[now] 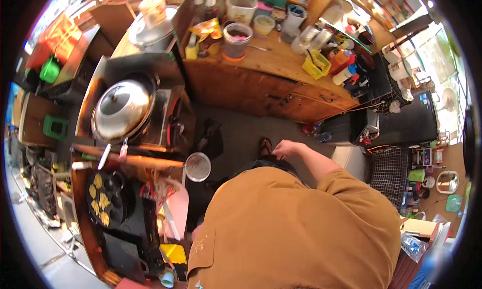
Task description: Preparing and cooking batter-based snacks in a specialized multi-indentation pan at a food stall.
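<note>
My right hand (285, 149) hangs over the floor near my sandalled foot (265, 146). Its fingers are loosely bent and a little apart, with nothing visible in them. Beside my shirt's left edge shows a sliver of skin, apparently my left hand (196, 232); the shirt hides the rest. Nearest that side are a pink board (182, 198) with a knife (171, 220) on it and a yellow dish (175, 253). Farther left, several golden food pieces (104, 201) lie in a round black pan (116, 196). A domed metal lid (121, 109) covers a wok.
A round strainer (198, 167) juts out over the floor (241, 127). Along the far side runs a wooden cabinet (241, 83) bearing plastic tubs (237, 40), bottles and a yellow basket (317, 65). A black wire-mesh panel (389, 174) stands to the right. Green stools (55, 127) are at far left.
</note>
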A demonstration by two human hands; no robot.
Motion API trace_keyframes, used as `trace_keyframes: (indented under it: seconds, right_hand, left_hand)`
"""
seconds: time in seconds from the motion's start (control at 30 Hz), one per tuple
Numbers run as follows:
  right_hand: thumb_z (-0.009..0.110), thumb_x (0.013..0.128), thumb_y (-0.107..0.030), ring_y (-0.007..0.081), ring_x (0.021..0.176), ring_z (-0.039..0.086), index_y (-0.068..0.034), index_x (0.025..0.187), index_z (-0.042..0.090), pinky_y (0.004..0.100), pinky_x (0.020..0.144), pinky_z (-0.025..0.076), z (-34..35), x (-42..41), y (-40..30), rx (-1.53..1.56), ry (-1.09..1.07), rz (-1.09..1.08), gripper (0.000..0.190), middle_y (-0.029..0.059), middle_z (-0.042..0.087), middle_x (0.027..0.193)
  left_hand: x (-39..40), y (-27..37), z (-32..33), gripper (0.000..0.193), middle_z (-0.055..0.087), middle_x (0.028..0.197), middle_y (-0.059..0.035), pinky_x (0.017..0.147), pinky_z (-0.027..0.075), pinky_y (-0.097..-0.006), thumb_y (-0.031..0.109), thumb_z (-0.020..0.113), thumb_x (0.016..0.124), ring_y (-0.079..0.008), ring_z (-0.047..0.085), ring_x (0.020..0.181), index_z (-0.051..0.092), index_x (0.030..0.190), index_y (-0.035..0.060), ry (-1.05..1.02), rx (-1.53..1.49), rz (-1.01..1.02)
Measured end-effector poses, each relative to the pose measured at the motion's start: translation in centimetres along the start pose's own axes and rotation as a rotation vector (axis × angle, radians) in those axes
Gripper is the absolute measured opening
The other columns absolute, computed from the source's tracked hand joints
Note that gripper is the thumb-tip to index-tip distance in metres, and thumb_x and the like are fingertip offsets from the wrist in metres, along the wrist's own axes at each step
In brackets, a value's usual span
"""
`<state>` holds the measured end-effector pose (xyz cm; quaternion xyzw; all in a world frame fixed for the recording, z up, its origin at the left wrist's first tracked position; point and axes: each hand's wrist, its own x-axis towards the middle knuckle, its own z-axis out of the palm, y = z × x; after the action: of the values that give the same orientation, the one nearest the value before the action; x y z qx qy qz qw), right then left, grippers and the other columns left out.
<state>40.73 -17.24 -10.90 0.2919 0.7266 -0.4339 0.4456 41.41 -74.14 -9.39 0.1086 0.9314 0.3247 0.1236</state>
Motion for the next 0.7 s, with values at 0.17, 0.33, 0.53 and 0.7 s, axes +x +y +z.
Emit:
trace_keyframes:
  seconds: [0.17,0.33,0.53,0.7]
  right_hand:
    - [0.064,0.095,-0.04,0.0265,0.087,0.069,-0.005,0.117,0.067,0.0406,0.068,0.055,-19.6,6.6,13.3,0.929,0.483,-0.351,0.042,0.0097,0.071,0.102]
    - [0.063,0.092,-0.053,0.0449,0.116,0.058,-0.006,0.149,0.036,0.0523,0.093,0.053,-34.3,4.4,15.3,1.359,0.901,-0.21,0.079,0.0179,0.045,0.147]
    - [0.065,0.094,-0.038,0.0359,0.101,0.066,0.0,0.131,0.053,0.0467,0.086,0.057,-38.5,7.3,14.0,1.213,0.767,-0.361,0.054,0.0153,0.06,0.125]
    - [0.057,0.1,-0.036,0.0418,0.133,0.048,-0.001,0.145,0.04,0.0525,0.111,0.043,-39.0,7.9,16.2,1.333,0.452,-0.443,0.059,0.0204,0.037,0.15]
  left_hand:
    - [5.5,7.5,6.3,0.022,0.07,0.09,-0.0236,0.074,0.056,-0.0486,0.022,0.067,0.086,-0.0424,0.068,0.085,0.071,0.098,0.0037,-0.404,0.193,-0.172]
    - [13.0,17.8,11.1,0.029,0.07,0.099,-0.0226,0.081,0.056,-0.0472,0.026,0.066,0.087,-0.0419,0.068,0.094,0.069,0.107,0.0055,-0.587,0.272,-0.127]
    - [17.9,25.5,15.2,0.036,0.071,0.109,-0.0194,0.088,0.055,-0.0434,0.021,0.068,0.086,-0.0373,0.068,0.102,0.068,0.118,0.004,-0.32,0.101,-0.099]
    - [16.4,26.5,18.4,0.033,0.072,0.11,-0.0161,0.092,0.054,-0.0459,0.03,0.062,0.087,-0.0355,0.067,0.105,0.072,0.114,0.0129,-0.379,0.027,-0.286]
